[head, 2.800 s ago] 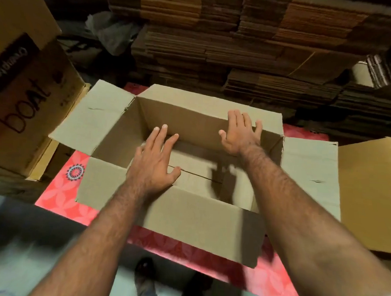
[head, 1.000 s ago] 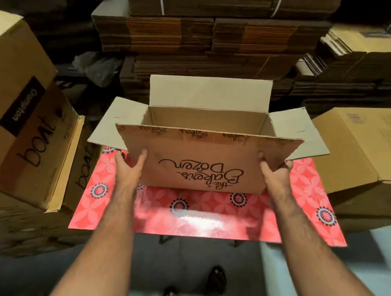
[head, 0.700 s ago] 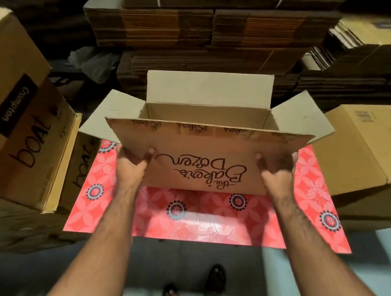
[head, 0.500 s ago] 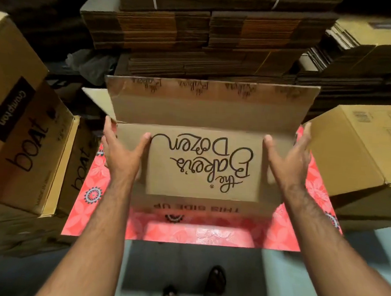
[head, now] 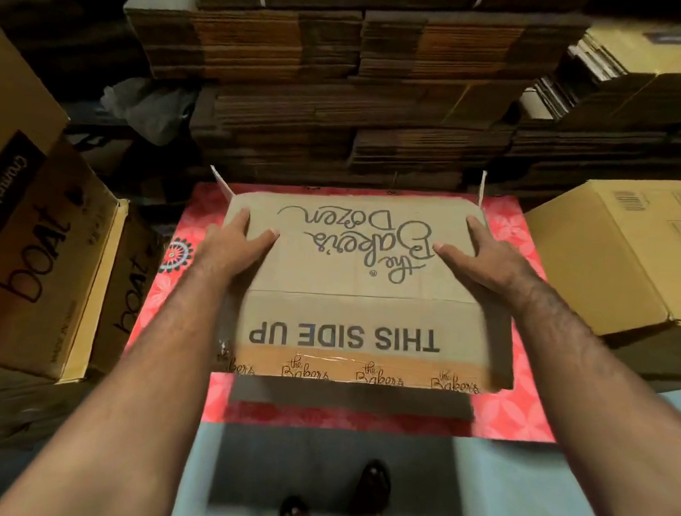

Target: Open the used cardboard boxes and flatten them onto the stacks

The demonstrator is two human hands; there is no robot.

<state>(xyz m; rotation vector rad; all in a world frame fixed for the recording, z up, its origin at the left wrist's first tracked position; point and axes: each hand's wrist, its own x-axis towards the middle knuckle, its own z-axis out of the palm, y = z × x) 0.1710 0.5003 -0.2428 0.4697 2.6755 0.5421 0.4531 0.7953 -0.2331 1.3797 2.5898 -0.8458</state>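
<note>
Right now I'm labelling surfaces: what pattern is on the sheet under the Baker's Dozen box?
Red-pink sheet with pale flower motifs and a dark circular medallion; head view.

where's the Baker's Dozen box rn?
Head view, centre: Baker's Dozen box on the red floral sheet, between left hand and right hand.

A red floral-patterned desk (head: pixel 497 411) stands over a pale blue floor (head: pixel 516 492). The toes of two dark shoes (head: pixel 372 487) show at the bottom edge. A crumpled grey plastic bag (head: pixel 149 106) lies far left, in shadow.
</note>
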